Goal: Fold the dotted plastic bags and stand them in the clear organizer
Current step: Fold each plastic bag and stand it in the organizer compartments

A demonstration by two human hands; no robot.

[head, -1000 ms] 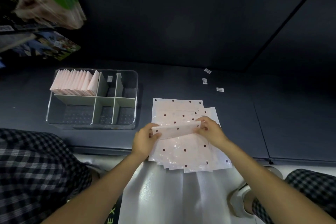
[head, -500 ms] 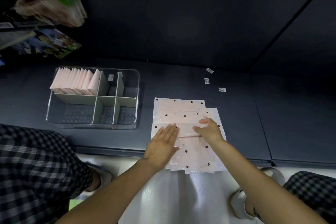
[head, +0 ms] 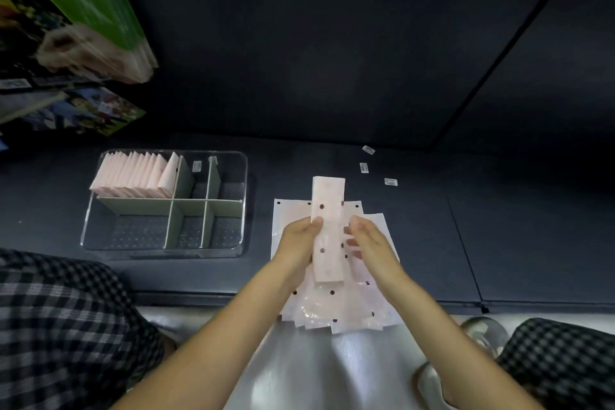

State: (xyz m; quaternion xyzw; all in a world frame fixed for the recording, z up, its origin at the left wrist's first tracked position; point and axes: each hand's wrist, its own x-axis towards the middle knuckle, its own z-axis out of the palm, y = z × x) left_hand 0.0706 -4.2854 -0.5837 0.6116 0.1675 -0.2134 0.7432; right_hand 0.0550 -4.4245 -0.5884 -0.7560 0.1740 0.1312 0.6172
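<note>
Two hands work a folded strip of dotted bag above the unfolded stack, left hand pinching its edge, right hand loosely cupped alongside, readying it for the clear organizer.

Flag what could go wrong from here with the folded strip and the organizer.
The left hand alone pinches the folded strip; the right hand looks loose beside it, so the slick plastic may spring open. The organizer compartment with standing folded bags looks nearly full; squeezing another in could topple them.
</note>
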